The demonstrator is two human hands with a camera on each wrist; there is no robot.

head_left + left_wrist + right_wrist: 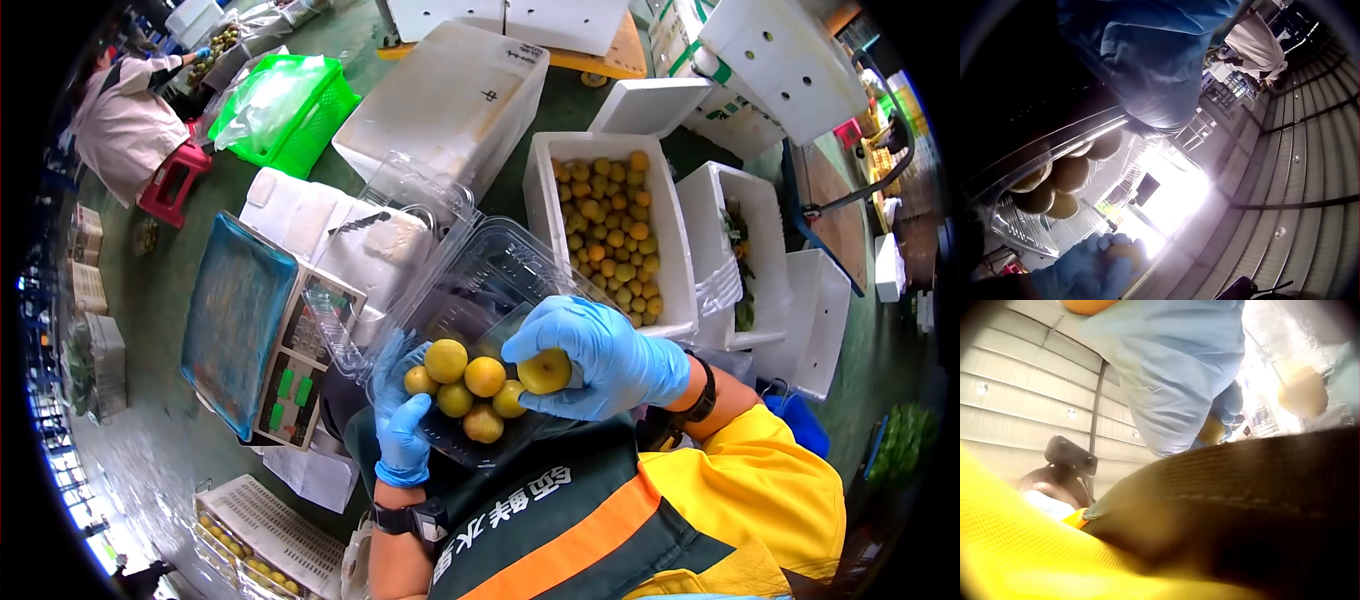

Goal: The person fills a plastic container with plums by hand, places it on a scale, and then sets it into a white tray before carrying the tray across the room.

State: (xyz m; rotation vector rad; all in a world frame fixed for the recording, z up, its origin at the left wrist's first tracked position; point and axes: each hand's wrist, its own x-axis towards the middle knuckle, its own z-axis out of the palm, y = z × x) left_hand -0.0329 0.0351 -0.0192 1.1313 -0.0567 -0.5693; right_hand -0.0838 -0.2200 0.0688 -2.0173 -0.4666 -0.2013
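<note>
My left hand (402, 425), in a blue glove, grips the left side of a clear plastic clamshell box (480, 318), its thumb at the rim. Several round yellow-green fruits (485, 376) lie together in the near end of the box. Just over the right side of this group, my gloved right hand (605, 360) holds one more yellow fruit (544, 371) between thumb and fingers, its dimpled end facing up. The left wrist view shows the fruits (1072, 174) through the clear wall, with the right hand (1088, 265) beyond.
A white foam box (540, 190) of yellow-orange fruit stands ahead. At left is a scale (290, 385) with a blue-covered pan (235, 320). Foam boxes (440, 100), a green crate (290, 110) and a seated person (125, 125) are farther off. A slatted crate (265, 525) stands at lower left.
</note>
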